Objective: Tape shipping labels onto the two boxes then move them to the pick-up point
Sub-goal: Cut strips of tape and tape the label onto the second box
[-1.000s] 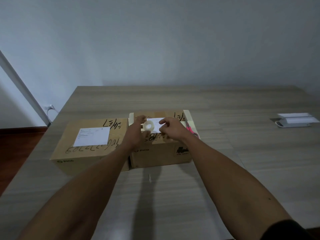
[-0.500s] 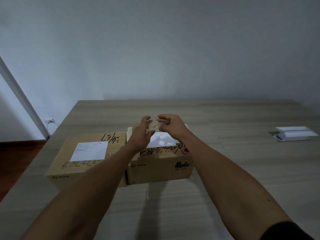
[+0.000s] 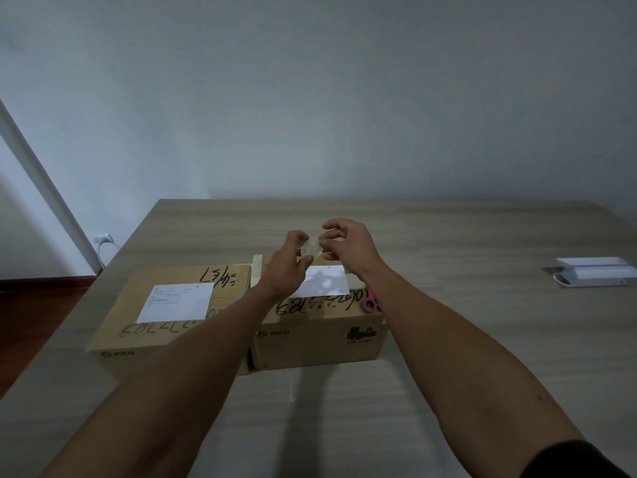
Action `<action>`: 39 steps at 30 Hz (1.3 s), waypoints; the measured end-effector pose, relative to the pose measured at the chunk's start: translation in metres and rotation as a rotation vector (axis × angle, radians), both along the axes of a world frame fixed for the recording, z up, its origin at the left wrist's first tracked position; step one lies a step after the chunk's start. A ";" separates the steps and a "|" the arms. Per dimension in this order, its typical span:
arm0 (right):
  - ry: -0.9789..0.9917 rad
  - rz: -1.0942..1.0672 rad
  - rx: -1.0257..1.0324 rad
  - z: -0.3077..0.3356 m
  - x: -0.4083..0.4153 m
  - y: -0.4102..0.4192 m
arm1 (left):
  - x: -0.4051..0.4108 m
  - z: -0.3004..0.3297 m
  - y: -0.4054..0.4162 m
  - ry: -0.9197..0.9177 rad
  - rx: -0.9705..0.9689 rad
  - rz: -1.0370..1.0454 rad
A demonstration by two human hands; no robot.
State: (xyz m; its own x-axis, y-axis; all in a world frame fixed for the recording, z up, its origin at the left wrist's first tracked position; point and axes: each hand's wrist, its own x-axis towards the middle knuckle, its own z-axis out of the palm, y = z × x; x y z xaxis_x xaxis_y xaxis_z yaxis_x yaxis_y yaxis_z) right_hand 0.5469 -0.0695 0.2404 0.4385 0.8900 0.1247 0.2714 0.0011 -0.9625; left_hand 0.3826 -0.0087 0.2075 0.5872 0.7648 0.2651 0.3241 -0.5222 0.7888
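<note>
Two brown cardboard boxes stand side by side on the wooden table. The left box (image 3: 113,326) carries a white shipping label (image 3: 177,301) on its top. The right box (image 3: 320,336) has a second white label (image 3: 327,284) lying on it, partly hidden by my arms. Above the right box my left hand (image 3: 286,260) holds a small roll of clear tape (image 3: 312,249) between thumb and fingers. My right hand (image 3: 348,244) pinches at the roll's edge from the right. Whether a strip of tape has come free I cannot tell.
Pink-handled scissors (image 3: 370,303) lie on the right box's top at its right edge. A white and grey device (image 3: 593,277) sits far right on the table (image 3: 482,339). A wall socket with a cable (image 3: 103,240) is at the left, beside dark floor.
Both hands have lifted the tape roll from the right box's top up and away from me. The view has tilted upward, so the boxes sit lower in frame.
</note>
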 end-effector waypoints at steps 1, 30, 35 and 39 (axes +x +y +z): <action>-0.006 -0.011 -0.006 0.000 0.002 0.000 | 0.000 0.001 -0.001 0.007 -0.005 -0.012; -0.428 0.064 -0.098 0.009 0.031 -0.001 | 0.022 -0.007 -0.008 0.038 -0.242 0.113; -0.446 0.035 -0.063 0.010 0.032 0.001 | 0.023 -0.005 -0.009 0.070 -0.327 0.062; -0.465 0.061 -0.074 0.016 0.037 0.004 | 0.024 -0.003 -0.010 0.062 -0.407 0.011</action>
State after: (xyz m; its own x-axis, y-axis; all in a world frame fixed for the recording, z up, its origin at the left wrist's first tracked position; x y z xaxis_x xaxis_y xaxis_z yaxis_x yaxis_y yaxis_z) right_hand 0.5837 -0.0653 0.2568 0.2975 0.9263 0.2311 0.6754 -0.0331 -0.7367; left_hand 0.4069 -0.0186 0.2040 0.5833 0.8065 -0.0962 0.3815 -0.1675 0.9091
